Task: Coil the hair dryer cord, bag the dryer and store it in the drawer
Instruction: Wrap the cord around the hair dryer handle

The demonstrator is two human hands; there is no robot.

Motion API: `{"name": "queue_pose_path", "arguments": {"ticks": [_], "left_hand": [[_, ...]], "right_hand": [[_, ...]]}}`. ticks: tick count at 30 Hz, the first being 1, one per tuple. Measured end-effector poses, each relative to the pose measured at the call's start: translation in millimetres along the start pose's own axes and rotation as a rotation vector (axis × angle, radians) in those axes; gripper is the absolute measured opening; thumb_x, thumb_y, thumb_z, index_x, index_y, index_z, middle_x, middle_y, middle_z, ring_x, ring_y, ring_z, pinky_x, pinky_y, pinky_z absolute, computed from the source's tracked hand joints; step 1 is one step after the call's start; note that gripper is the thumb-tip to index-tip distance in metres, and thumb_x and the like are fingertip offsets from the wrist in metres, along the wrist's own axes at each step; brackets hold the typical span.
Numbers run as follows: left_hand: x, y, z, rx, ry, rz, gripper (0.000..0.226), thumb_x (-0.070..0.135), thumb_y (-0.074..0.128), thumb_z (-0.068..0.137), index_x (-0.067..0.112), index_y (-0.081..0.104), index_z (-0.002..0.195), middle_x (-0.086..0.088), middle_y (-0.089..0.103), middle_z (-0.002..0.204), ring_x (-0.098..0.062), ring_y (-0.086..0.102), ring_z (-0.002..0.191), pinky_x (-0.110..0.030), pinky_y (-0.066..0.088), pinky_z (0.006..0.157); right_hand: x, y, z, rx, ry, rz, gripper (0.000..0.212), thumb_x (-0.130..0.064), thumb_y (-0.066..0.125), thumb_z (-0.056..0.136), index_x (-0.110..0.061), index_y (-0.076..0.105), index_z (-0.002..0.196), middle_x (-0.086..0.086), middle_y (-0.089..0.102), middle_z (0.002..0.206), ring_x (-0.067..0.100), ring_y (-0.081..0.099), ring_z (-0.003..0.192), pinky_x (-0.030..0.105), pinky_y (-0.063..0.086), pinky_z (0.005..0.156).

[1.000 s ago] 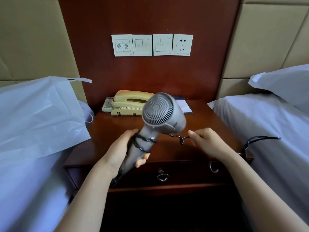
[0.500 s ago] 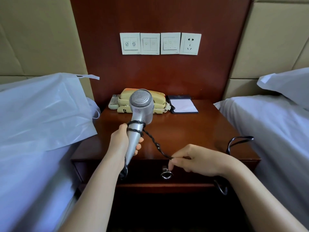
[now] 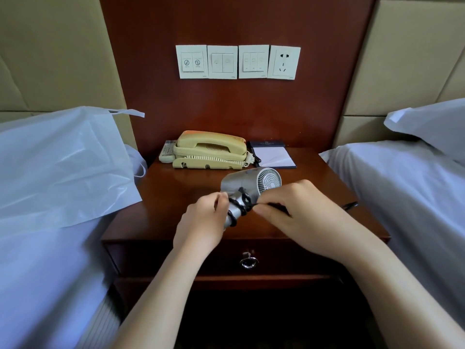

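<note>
Left hand (image 3: pixel 198 222) gripped the silver hair dryer (image 3: pixel 239 182) by its handle, just over the front-middle of the worktop (image 3: pixel 171 197). Right hand (image 3: pixel 309 215) pinched the black cord (image 3: pixel 242 200), which looped round that handle. The bag (image 3: pixel 63 167) lay on the bed (image 3: pixel 37 260) past the left edge, and the drawer (image 3: pixel 163 255) was closed.

Your silver hair dryer (image 3: pixel 251 181) hangs tilted over the nightstand's (image 3: pixel 173 200) front edge, black cord (image 3: pixel 243 202) wound round its handle (image 3: pixel 233 212).
</note>
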State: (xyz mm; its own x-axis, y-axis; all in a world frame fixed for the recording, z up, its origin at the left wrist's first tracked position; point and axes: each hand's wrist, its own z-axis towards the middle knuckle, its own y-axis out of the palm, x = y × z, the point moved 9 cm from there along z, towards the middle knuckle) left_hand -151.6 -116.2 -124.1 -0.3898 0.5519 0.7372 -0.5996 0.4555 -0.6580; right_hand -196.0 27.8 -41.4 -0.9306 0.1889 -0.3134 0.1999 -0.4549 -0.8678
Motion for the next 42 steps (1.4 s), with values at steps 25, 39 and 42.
{"name": "queue_pose_path", "arguments": {"ticks": [25, 39, 42], "left_hand": [[30.8, 45.6, -48.6, -0.695, 0.137, 0.062, 0.076, 0.070, 0.024, 0.082, 0.006, 0.064, 0.091, -0.006, 0.058, 0.051, -0.019, 0.051, 0.040, -0.024, 0.044, 0.045], [0.3, 38.5, -38.3, -0.610, 0.003, 0.002, 0.041, 0.038, 0.034, 0.094, 0.007, 0.051, 0.073, -0.010, 0.062, 0.054, -0.021, 0.050, 0.039, -0.024, 0.044, 0.046], [-28.3, 61.9, -22.2, -0.645, -0.101, 0.036, 0.038, 0.050, 0.044, 0.090, 0.016, 0.051, 0.075, -0.015, 0.068, 0.068, -0.019, 0.056, 0.039, -0.023, 0.044, 0.047]], "right_hand": [[-22.8, 11.1, 22.4, -0.036, -0.122, 0.097, 0.030, -0.034, 0.064, 0.084, -0.013, 0.065, 0.063, 0.001, 0.057, 0.056, 0.017, 0.048, 0.056, 0.027, 0.034, 0.052], [55.0, 45.6, 5.1, -0.480, 0.307, 0.704, 0.038, -0.050, 0.047, 0.082, -0.016, 0.048, 0.067, -0.005, 0.030, 0.049, 0.009, 0.022, 0.042, 0.017, 0.020, 0.038], [60.8, 52.5, 0.6, -0.459, 0.347, 0.959, 0.041, -0.047, 0.048, 0.085, -0.006, 0.052, 0.085, -0.002, 0.037, 0.052, 0.007, 0.026, 0.041, 0.016, 0.021, 0.036]]}}
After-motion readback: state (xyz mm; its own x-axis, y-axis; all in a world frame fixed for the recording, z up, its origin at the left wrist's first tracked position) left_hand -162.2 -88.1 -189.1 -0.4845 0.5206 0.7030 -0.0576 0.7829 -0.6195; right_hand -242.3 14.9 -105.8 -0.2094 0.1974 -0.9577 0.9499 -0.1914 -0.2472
